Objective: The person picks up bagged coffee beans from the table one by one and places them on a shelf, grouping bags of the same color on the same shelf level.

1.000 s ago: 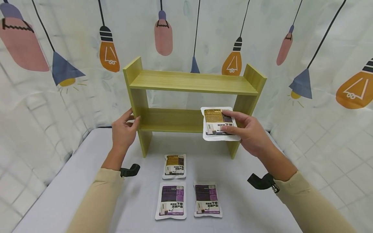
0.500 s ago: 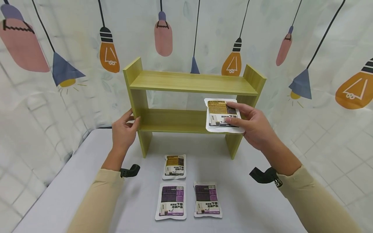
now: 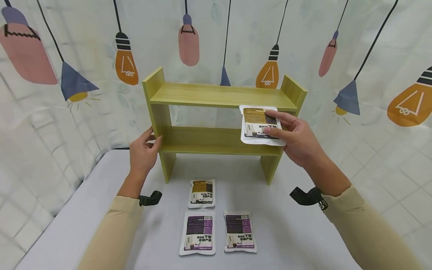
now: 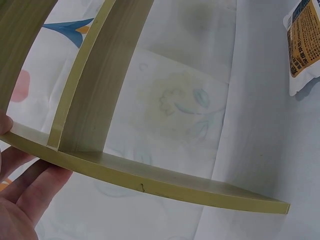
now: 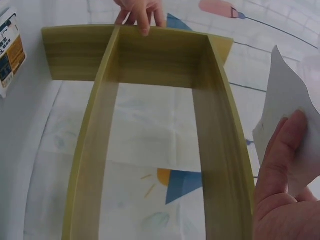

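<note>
My left hand (image 3: 143, 153) grips the left side panel of a yellow-green wooden shelf (image 3: 219, 96), thumb on the front edge and fingers behind, as the left wrist view shows. In the right hand (image 3: 298, 140) is a white pouch (image 3: 254, 119) with a brown and gold label, pinched at its right side between thumb and fingers. That pouch hangs in front of the shelf's right half, between the two boards. Its plain white back (image 5: 290, 95) appears in the right wrist view. Whether a second pouch lies behind it, I cannot tell.
On the white table (image 3: 287, 240) in front of the shelf lie a brown-labelled pouch (image 3: 201, 194) and two purple-labelled pouches, one on the left (image 3: 198, 233) and one on the right (image 3: 240, 231). A curtain (image 3: 216, 33) printed with lamps hangs behind.
The right hand has risen and shifted slightly right with the pouch, from the lower board's height up towards the upper board. The left hand stays in place on the shelf.
</note>
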`<state>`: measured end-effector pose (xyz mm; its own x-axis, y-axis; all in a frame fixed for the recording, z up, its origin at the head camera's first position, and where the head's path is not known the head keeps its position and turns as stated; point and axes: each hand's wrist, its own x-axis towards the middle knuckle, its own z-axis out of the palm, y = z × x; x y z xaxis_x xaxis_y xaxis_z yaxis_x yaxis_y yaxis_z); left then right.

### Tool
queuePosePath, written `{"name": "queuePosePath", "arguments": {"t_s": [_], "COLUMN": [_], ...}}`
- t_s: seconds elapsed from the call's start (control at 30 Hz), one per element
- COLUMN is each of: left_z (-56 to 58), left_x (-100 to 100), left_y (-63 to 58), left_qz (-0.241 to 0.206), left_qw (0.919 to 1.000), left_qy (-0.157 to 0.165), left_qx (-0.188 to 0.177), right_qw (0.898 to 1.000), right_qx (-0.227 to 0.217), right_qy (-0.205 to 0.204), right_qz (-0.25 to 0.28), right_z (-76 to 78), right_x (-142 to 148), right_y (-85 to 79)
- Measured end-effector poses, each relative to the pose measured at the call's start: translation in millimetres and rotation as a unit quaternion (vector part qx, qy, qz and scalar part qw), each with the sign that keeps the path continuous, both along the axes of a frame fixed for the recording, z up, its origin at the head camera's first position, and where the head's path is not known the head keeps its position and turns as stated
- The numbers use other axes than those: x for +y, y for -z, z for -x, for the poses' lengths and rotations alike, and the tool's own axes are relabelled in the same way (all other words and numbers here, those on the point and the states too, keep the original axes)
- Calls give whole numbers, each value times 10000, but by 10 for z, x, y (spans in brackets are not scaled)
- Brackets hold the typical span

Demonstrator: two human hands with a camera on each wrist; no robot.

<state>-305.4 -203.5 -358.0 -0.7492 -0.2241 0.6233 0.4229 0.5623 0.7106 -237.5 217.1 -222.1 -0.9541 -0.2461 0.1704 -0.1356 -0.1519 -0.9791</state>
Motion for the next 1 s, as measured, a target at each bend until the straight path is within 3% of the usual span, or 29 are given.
{"name": "queuePosePath", "arguments": {"t_s": [0.4, 1.0], "left_z": [-12, -4], "left_x": [0, -3], "left_y": [3, 17], "left_qz": [-14, 14], "left_qw": [10000, 10000], "left_qy": [30, 11], "left_qx": [-53, -17], "right_qw": [9991, 9972], "right_qx": [-40, -289], "right_qy": [421, 630], "right_qz": [-78, -264], "right_z": [91, 155], "right_x": [31, 27], "right_y": [-104, -202]}}
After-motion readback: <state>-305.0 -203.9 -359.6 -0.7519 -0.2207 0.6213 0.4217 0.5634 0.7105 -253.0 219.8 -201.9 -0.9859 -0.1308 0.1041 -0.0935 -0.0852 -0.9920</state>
